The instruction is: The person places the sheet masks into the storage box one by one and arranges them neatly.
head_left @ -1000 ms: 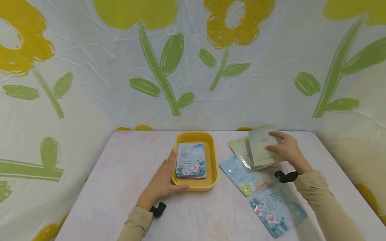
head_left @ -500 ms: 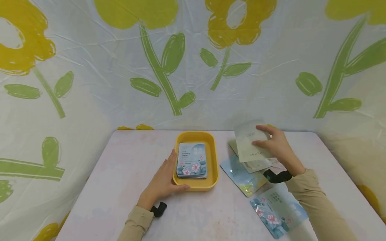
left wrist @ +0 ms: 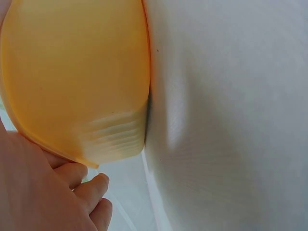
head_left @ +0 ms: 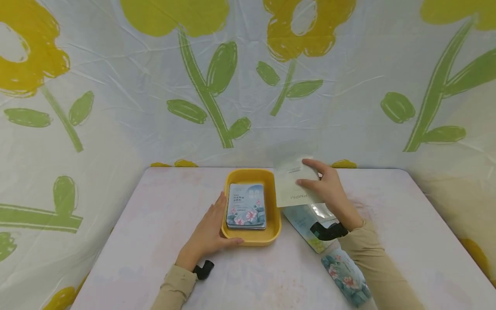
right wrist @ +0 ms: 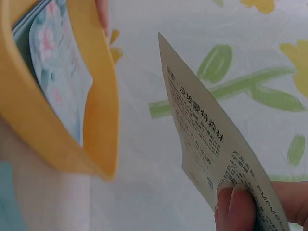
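Note:
My right hand (head_left: pixel 329 185) pinches a pale green sheet mask packet (head_left: pixel 288 189) marked PMPM between thumb and fingers. It is raised just right of a yellow tray (head_left: pixel 277 224), overlapping the tray's right rim in the head view. Small print covers the packet (right wrist: pixel 207 134) in the right wrist view. A stack of blue lotus-print packets (head_left: pixel 246 206) lies inside the tray. My left hand (head_left: pixel 207 232) holds the tray at its left side, thumb at the near edge. In the left wrist view the fingers of my left hand (left wrist: pixel 43 192) lie along the tray's rim (left wrist: pixel 72 156).
Right of the tray lies a blue packet (head_left: pixel 300 220), with a shiny packet (head_left: pixel 322 211) partly over it, half hidden by my right arm. Nearer me is a lotus-print packet (head_left: pixel 346 277), partly under the sleeve. A flower-print cloth (head_left: pixel 248 86) hangs behind the table.
My right hand has carried the pale green packet leftward from above the loose packets to the tray's right side. The left hand and tray have stayed put.

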Demonstrator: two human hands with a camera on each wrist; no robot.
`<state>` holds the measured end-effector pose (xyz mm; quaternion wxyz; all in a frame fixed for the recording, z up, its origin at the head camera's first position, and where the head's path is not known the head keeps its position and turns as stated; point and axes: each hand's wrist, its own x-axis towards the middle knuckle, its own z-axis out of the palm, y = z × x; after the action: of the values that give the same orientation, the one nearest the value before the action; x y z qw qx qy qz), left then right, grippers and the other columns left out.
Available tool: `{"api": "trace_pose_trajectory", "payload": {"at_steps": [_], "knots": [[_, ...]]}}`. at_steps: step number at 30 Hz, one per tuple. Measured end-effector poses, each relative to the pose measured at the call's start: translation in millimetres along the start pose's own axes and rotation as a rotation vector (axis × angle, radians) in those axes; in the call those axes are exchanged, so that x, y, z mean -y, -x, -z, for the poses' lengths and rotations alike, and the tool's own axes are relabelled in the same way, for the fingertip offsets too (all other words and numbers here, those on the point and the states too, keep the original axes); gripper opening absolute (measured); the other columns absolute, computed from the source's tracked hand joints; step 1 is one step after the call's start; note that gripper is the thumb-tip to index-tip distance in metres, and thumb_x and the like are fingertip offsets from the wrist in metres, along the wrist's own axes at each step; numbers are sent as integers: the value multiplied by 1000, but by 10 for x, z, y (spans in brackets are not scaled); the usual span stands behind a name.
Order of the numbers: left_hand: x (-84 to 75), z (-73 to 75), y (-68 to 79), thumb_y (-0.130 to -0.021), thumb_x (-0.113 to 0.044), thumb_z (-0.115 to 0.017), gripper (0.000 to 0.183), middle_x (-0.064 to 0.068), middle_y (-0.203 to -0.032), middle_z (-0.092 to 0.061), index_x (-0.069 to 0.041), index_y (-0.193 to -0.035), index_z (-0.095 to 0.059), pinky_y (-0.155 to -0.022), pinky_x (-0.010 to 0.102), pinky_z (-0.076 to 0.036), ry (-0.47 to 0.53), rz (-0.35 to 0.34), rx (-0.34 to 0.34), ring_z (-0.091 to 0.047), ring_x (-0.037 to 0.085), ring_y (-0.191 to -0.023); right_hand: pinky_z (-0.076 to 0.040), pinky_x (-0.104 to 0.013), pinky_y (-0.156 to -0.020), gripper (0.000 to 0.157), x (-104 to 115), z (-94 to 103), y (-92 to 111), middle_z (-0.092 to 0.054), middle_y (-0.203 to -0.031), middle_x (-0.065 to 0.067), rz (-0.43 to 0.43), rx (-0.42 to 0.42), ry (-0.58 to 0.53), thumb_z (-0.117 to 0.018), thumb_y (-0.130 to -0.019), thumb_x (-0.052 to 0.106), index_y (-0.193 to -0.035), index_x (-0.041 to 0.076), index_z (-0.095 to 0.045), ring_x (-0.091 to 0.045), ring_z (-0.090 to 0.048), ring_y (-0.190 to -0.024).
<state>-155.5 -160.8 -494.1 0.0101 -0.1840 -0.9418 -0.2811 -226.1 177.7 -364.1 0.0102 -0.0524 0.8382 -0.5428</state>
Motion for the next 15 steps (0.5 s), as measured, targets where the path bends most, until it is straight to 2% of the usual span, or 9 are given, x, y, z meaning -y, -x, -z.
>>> {"api": "trace_pose_trajectory", "payload": {"at_steps": [5, 9, 15], "knots": [[-5, 14, 5, -70, -86, -59, 133, 3, -167, 2, -9, -160, 1, -124, 37, -8, -61, -30, -14, 0, 12, -152, -60, -25, -63, 65, -31, -334, 4, -54, -133, -24, -31, 11, -67, -75, -86, 2, -146, 5, -49, -14, -68, -74], [-25, 31, 12, -71, -88, -56, 132, 6, -167, 0, -6, -160, -1, -124, 36, -6, -117, -41, -19, 1, 15, -152, -60, -26, -64, 64, -59, -607, 21, -53, -137, -21, -56, 23, -119, -75, -85, 1, -145, 7, -51, -18, -69, -79], [-38, 52, 10, -72, -88, -54, 132, 9, -167, 0, -4, -159, -3, -124, 37, -5, -166, -58, -26, 1, 19, -152, -61, -27, -65, 63, -78, -897, 37, -51, -140, -20, -66, 32, -197, -74, -85, -1, -144, 6, -52, -22, -71, -79]]}}
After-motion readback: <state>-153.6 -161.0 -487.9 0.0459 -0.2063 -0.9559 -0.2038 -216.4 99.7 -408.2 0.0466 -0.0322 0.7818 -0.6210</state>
